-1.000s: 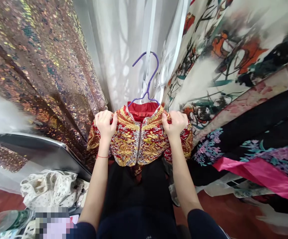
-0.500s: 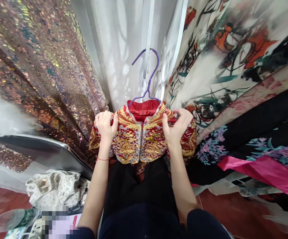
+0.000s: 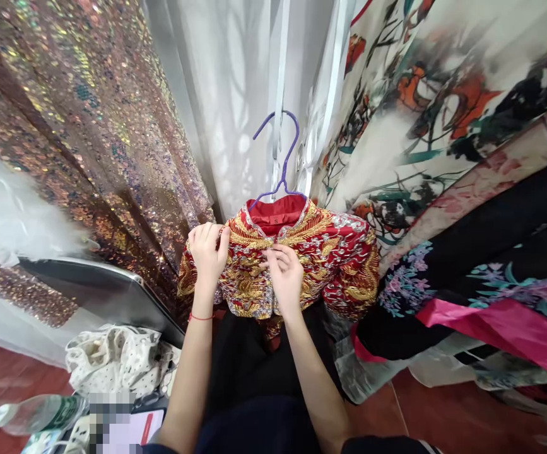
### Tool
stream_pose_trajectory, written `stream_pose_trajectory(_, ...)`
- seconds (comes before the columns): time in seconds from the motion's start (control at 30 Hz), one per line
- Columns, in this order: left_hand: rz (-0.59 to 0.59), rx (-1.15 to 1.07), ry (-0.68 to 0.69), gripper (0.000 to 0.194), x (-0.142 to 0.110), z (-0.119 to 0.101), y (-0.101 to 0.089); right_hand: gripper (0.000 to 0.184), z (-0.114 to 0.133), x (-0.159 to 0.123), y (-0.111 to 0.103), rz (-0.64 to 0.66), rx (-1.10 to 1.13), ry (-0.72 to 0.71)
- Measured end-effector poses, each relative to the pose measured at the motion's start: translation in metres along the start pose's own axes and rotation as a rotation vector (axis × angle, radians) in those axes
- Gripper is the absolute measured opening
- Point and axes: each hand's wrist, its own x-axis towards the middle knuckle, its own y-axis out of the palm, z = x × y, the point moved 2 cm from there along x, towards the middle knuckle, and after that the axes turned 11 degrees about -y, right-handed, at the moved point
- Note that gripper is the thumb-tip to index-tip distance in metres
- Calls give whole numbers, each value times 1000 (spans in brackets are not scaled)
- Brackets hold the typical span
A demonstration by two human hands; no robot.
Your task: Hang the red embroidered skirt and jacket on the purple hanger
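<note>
Right now we hold a red and gold embroidered jacket [image 3: 301, 258] on a purple hanger [image 3: 280, 157], up in front of us among hanging clothes. Our left hand [image 3: 208, 252] grips the jacket's left shoulder, its fingers [image 3: 207, 234] curled together over the top edge of the cloth with the thumb pressed against the front panel. A thin red string [image 3: 200, 317] circles that wrist. Our right hand [image 3: 285, 277] sits at the centre front, just below the collar, where the two silver-trimmed edges meet; its fingers [image 3: 277, 253] are bent and close together, pinching the trim at the closure. We cannot tell whether the closure itself is done up under them.

The jacket's red lining shows inside the collar, and the hanger's hook rises above it in front of a sheer white curtain [image 3: 235, 107]. To the left of the jacket hangs a sequined copper and pink fabric [image 3: 79, 126], near the left sleeve. To the right hang a cream garment with orange and green painted print [image 3: 424, 107] and, lower down, a black garment with purple and teal flowers and a pink band [image 3: 491, 302].

Below the jacket we see our own dark clothing. At lower left lie a grey flat panel [image 3: 103, 293], a crumpled white dotted cloth [image 3: 117, 356] and a plastic bottle [image 3: 36, 413] on its side, over a reddish floor [image 3: 443, 416].
</note>
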Motion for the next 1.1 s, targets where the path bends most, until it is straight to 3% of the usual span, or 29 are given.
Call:
stream_pose_trajectory(0.17,16,-6,-5,32,1,3,3,45,2,-6,-5,-47,398,204)
stream_pose_trajectory(0.33,-22,-26,5,31,-1,3,3,33,0,4,-6,-109,530,334)
stream_pose_trajectory(0.43,-17,-26,-2,31,-3,3,2,30,-2,7,-9,-116,504,339)
stream_pose_trajectory(0.73,-39,-22,15,29,-4,4,6,39,-3,19,-8,44,306,300)
stream_pose_trajectory(0.9,-23,-19,-13,28,-6,7,8,36,-4,18,-15,63,192,199)
stream_pose_trajectory(1.0,9,-40,-36,26,-5,3,6,36,-18,9,-23,57,142,184)
stream_pose_trajectory(1.1,-34,-99,-93,28,-14,-9,1,39,-50,-3,-31,55,81,234)
